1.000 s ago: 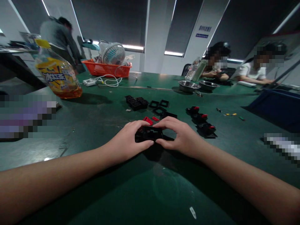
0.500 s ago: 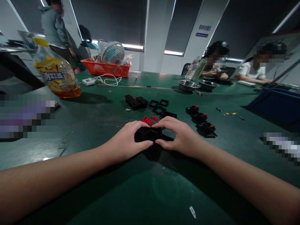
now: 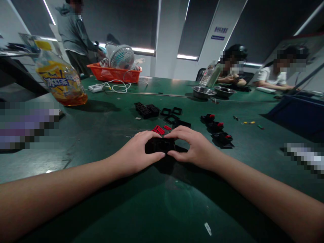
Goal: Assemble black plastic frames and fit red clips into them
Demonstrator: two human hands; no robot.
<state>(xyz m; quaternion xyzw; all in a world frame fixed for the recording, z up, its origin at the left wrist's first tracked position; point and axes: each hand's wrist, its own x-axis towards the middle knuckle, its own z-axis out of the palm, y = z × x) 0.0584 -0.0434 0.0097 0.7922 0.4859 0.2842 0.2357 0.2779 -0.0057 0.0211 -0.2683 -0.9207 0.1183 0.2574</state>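
Observation:
Between both hands is a small black plastic housing (image 3: 162, 145), held just above the green table or resting on it; I cannot tell which. My left hand (image 3: 141, 148) is closed on its left side, thumb in front and fingers behind. My right hand (image 3: 193, 145) pinches its right end with thumb and fingertips. Just beyond the fingers lie several red plastic pieces (image 3: 158, 129). Square black frames (image 3: 172, 118) and a cluster of black blocks (image 3: 147, 110) lie farther back. To the right stand black parts with red tips (image 3: 219, 130) in a row.
A drink bottle (image 3: 60, 77) stands at the left. Behind it are an orange basket (image 3: 113, 74) holding a fan and a white charger cable (image 3: 121, 86). Metal bowls (image 3: 204, 92), a dark blue bin (image 3: 298, 116) and two seated people are on the right. Another person stands back left.
The black housing has tilted very slightly in my hands, which stay in place. At the back left, the standing person has moved right, toward the orange basket.

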